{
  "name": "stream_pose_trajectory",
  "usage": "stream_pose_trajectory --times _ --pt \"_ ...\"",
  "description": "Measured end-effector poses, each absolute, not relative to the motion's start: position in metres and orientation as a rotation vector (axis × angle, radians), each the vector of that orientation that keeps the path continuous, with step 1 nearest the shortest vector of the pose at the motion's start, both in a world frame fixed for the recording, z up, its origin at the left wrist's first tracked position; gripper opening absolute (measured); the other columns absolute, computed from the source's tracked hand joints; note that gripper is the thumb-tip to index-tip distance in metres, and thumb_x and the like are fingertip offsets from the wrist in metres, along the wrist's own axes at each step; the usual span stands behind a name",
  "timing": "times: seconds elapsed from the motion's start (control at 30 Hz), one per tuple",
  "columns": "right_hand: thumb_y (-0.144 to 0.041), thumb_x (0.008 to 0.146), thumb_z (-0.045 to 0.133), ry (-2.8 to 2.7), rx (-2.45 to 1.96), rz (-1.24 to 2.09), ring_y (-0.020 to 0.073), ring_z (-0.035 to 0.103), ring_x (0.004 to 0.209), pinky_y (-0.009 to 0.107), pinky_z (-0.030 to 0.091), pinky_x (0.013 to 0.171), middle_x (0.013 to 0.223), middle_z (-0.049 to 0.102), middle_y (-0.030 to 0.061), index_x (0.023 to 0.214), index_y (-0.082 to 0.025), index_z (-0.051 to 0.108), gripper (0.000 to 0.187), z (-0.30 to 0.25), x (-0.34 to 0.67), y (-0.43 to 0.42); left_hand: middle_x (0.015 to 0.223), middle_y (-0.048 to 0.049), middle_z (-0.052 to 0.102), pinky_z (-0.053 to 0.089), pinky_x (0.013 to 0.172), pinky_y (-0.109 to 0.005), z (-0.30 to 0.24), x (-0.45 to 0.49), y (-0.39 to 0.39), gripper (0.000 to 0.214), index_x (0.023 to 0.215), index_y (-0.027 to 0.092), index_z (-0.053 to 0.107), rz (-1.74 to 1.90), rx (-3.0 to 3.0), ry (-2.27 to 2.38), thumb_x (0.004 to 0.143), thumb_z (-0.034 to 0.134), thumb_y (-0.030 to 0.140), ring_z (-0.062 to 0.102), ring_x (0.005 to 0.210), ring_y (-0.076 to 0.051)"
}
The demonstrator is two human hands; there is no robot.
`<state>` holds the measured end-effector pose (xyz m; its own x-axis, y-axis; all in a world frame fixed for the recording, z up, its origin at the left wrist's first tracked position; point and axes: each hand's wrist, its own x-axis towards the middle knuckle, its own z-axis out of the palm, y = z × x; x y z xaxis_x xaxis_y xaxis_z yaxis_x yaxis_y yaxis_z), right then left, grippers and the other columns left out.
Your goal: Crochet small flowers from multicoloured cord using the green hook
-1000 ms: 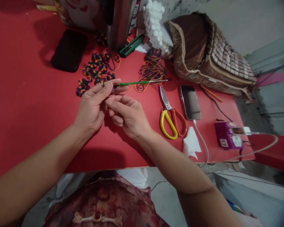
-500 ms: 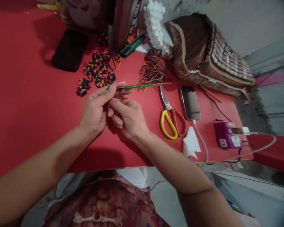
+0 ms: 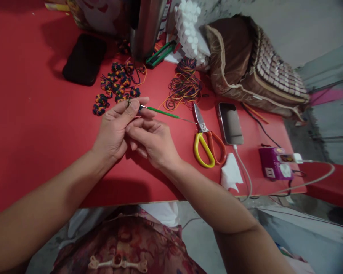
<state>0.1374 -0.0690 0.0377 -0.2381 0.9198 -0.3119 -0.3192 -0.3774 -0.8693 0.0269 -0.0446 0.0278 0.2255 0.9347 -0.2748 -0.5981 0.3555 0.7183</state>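
Observation:
My left hand point(image 3: 111, 133) is closed, its thumb and forefinger pinching one end of a thin green crochet hook point(image 3: 162, 112) with a dark bit of yarn at the pinch. The hook slants right and down, its metal tip almost touching the scissors point(image 3: 204, 140). My right hand point(image 3: 154, 142) sits just under the left fingertips with its fingers curled together; what they hold is hidden. Both hands hover over the red table point(image 3: 31, 114). Several small multicoloured crocheted pieces point(image 3: 117, 85) lie just beyond my left hand.
A tangle of coloured yarn point(image 3: 184, 85) lies behind the hook. A phone point(image 3: 230, 123) on a cable, a white tissue point(image 3: 230, 173) and a purple adapter point(image 3: 274, 163) are at the right. A black pouch point(image 3: 84, 59), metal flask point(image 3: 144, 26) and brown bag point(image 3: 246, 64) stand at the back.
The hook's free end has swung down from pointing at the yarn tangle to the scissors' blades. Both hands have shifted slightly and stay pressed together.

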Motion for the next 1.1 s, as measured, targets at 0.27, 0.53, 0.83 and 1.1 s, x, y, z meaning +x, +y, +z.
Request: stream_pose_trajectory --times 0.27,0.53,0.83,1.1 --pt "-0.044 0.076 0.092 -0.864 -1.068 1.769 0.0049 0.037 0.040 0.020 0.029 0.040 0.047 0.056 -0.0086 0.071 -0.020 0.068 0.034 0.038 0.138 -0.069 0.082 0.0001 0.083 0.055 0.061 -0.026 0.036 0.030 -0.045 0.012 0.094 0.025 0.082 1.166 0.519 0.822 0.102 0.074 0.028 0.071 0.068 -0.014" --pt "-0.034 0.081 0.087 -0.960 -1.078 1.740 0.0060 0.041 0.043 0.020 0.036 0.044 0.047 0.054 -0.0091 0.067 -0.021 0.066 0.028 0.042 0.140 -0.070 0.084 -0.0007 0.083 0.057 0.065 -0.025 0.030 0.028 -0.044 0.009 0.098 0.026 0.081 1.159 0.521 0.741 0.099 0.078 0.034 0.078 0.081 -0.017" --pt "-0.058 0.082 0.091 -1.180 -1.164 1.761 0.0058 0.038 0.042 0.023 0.028 0.041 0.052 0.056 -0.0064 0.067 -0.021 0.064 0.049 0.041 0.159 -0.064 0.071 0.0004 0.073 0.053 0.062 -0.023 0.037 0.017 -0.037 0.013 0.090 0.023 0.083 1.191 0.532 0.768 0.100 0.075 0.024 0.065 0.068 -0.011" --pt "-0.033 0.080 0.098 -1.410 -1.087 0.954 0.0171 0.061 0.076 0.033 0.054 0.070 0.094 0.071 0.0002 0.117 -0.031 0.073 0.044 0.033 0.176 -0.065 0.053 0.0012 0.058 0.050 0.053 -0.016 0.048 0.008 -0.035 0.010 0.084 0.011 0.085 0.998 0.469 0.619 0.088 0.086 0.020 0.054 0.050 -0.007"
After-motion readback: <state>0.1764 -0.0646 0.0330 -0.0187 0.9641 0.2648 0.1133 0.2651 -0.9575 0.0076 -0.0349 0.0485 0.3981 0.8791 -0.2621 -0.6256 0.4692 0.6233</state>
